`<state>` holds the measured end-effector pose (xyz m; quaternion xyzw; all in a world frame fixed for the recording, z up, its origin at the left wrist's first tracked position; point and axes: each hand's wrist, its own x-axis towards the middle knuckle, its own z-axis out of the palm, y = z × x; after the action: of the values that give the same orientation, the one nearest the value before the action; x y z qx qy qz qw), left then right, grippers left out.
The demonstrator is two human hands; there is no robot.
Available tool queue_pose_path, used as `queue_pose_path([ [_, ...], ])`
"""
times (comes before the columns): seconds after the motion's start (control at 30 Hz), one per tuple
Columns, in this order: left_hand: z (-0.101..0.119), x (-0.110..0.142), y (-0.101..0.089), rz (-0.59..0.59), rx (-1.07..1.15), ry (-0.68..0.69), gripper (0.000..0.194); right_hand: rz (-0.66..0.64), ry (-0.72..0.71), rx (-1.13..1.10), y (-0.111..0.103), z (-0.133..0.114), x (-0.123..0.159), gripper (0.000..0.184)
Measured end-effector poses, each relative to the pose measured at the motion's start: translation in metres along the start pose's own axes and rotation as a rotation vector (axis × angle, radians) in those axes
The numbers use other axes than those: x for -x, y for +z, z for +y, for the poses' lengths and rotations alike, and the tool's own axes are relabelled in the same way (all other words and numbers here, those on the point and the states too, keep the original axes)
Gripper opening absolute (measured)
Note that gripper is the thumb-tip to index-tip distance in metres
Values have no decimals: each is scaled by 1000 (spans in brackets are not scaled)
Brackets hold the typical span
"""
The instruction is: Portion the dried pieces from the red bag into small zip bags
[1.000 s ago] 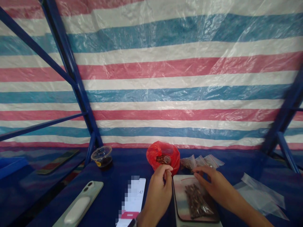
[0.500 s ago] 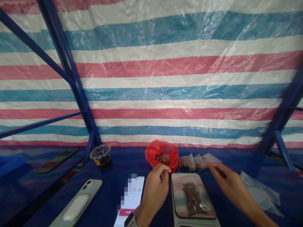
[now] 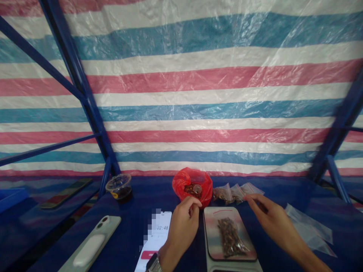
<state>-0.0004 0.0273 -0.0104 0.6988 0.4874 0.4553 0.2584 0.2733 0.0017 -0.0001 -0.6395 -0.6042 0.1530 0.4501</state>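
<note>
My left hand (image 3: 183, 231) hangs just in front of a red plastic bag (image 3: 193, 186), which holds brown bits and a small round object. Its fingers curl against the thumb, and I cannot tell whether they pinch something small. My right hand (image 3: 273, 223) reaches over the far right corner of a digital scale (image 3: 211, 226), its fingers loosely apart. Its fingertips are close to several small clear bags of brown bits (image 3: 235, 192). A zip bag of dark brown bits (image 3: 231, 237) lies on the scale, touched by neither hand.
Left of my hands lie a phone showing a timer (image 3: 157, 234) and a white phone (image 3: 90, 243). A clear cup with dark liquid (image 3: 119, 187) stands behind them. Flat clear bags (image 3: 309, 230) lie at right. Blue steel poles (image 3: 85, 102) and a striped tarp (image 3: 181, 105) stand behind the blue-covered table (image 3: 70, 234).
My right hand has moved from the scale's far edge to the right, towards the small bags. My left hand has drawn back slightly from the red bag. The timer has changed from 2:47 to 2:48.
</note>
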Motion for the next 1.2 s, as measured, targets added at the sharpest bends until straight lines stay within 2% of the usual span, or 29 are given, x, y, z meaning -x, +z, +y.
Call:
queue_pose_path([
  [0.27,2,2,1,0,-12,8,27,-219,-122,49,18,-2,6,36],
  [0.43,9,4,3,-12,-33,0,27,-221,-68,143,26,-3,7,35],
  [0.67,17,12,13,44,-18,-54,25,-272,1,21,30,-15,8,43],
  [0.77,17,13,22,124,81,-150,27,-323,13,-147,33,-31,3,48],
  [0.87,15,9,29,186,264,-253,40,-317,-25,-224,40,-54,-12,47],
  [1.07,5,-12,32,150,646,-316,50,-339,-61,-37,71,-93,-57,35],
  [1.2,-3,-22,36,136,752,-369,57,-353,-86,54,91,-105,-78,33],
])
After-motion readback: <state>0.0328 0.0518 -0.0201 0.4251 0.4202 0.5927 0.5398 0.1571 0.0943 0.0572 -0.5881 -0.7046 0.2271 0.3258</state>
